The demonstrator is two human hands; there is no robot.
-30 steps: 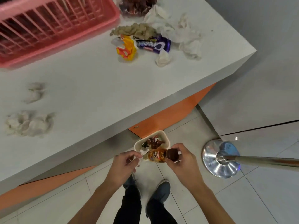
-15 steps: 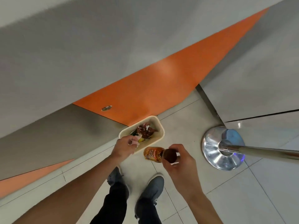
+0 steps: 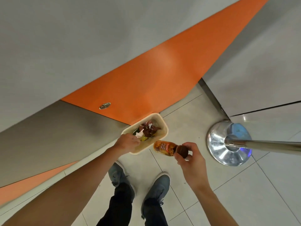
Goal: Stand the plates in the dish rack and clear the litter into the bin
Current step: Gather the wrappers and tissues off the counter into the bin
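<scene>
Precariously, the right hand point(image 3: 190, 161) pinches the bottle point(image 3: 163, 146) by its cap just beside the bin point(image 3: 163, 122), so a release could miss.

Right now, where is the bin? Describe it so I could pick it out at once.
Find the orange panel under the grey counter; where its lower edge meets the tiled floor sits the bin, just ahead of the person's shoes. It is a cream rectangular tub with rounded corners, holding litter, unlike the shiny round post base to its right.
</scene>
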